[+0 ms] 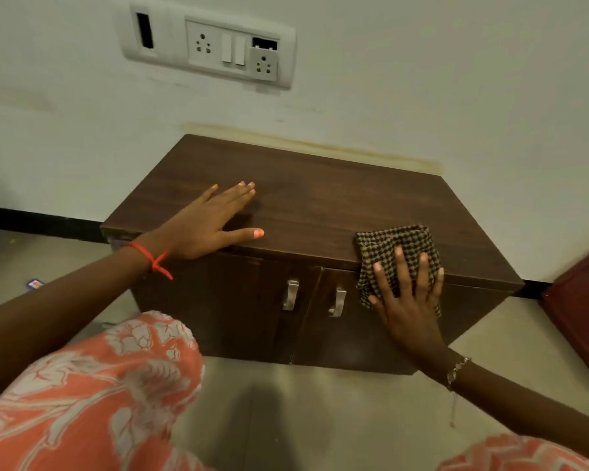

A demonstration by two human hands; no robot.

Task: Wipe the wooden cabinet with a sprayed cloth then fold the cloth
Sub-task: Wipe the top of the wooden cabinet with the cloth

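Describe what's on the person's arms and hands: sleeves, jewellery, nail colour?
Both forearms are bare, no sleeves in view. The left hand has a red thread tied round the wrist, its knotted ends hanging loose, and a pale orange-pink thumbnail. The right hand has a thin silver-coloured chain bracelet at the wrist. No rings or gloves show on either hand.

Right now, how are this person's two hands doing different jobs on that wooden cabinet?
The left hand is bare and lies flat on the cabinet top; the right hand presses a checked cloth over the front edge. The left wrist wears a red thread, the right a thin bracelet. Both have spread fingers.
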